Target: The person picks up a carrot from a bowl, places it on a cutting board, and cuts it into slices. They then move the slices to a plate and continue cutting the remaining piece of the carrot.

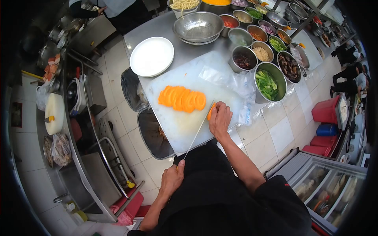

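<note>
My left hand (172, 179) is closed around the handle of a knife (195, 135), whose thin blade slants up across the white cutting board (177, 135). The fingers of my right hand (220, 120) are bent over a remaining piece of carrot (211, 111), pressing it to the board right beside the blade. To the left of the blade, overlapping orange carrot slices (182, 99) lie in a row. The underside of the held piece is hidden by my fingers.
A white plate (152, 57) and a perforated steel bowl (198, 26) stand behind the board. A clear plastic bag (240, 86) lies over its right edge, near a steel pot of green vegetables (271, 82) and several ingredient bowls. Black-lined bins (153, 135) are at the left.
</note>
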Action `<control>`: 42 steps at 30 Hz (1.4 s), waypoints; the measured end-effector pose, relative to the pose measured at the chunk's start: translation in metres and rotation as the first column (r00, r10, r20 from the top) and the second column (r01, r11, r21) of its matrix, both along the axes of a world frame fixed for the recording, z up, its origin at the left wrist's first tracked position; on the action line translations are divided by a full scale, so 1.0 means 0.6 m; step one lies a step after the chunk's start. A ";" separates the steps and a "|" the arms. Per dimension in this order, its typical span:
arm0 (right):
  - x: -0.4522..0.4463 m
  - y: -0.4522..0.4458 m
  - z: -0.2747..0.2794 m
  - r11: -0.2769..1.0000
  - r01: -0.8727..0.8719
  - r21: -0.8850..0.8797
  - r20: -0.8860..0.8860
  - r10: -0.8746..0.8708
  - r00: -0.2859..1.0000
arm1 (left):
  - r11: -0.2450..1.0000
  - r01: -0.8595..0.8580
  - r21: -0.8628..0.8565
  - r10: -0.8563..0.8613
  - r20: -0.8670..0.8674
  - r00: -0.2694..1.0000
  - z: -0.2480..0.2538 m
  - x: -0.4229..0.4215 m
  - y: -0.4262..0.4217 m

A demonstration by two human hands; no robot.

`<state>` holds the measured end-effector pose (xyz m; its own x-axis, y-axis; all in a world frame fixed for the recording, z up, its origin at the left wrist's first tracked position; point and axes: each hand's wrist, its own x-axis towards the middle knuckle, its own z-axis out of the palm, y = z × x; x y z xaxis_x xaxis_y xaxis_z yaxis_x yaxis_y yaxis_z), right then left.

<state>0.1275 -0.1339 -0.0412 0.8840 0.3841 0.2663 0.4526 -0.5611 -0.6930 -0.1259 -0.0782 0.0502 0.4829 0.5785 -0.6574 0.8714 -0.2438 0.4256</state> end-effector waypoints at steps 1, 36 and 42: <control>-0.001 0.002 -0.002 1.000 0.000 -0.006 -0.008 0.000 1.000 | 1.000 0.004 0.007 -0.004 -0.003 1.000 0.001 0.000 -0.001; 0.000 0.005 -0.016 0.997 0.031 -0.071 0.066 -0.027 0.997 | 0.998 0.070 0.003 -0.069 -0.103 0.992 0.089 0.003 -0.006; 0.001 0.005 -0.015 0.998 0.031 -0.049 0.042 -0.029 0.999 | 0.991 0.110 0.074 -0.107 -0.036 0.994 -0.003 0.062 -0.003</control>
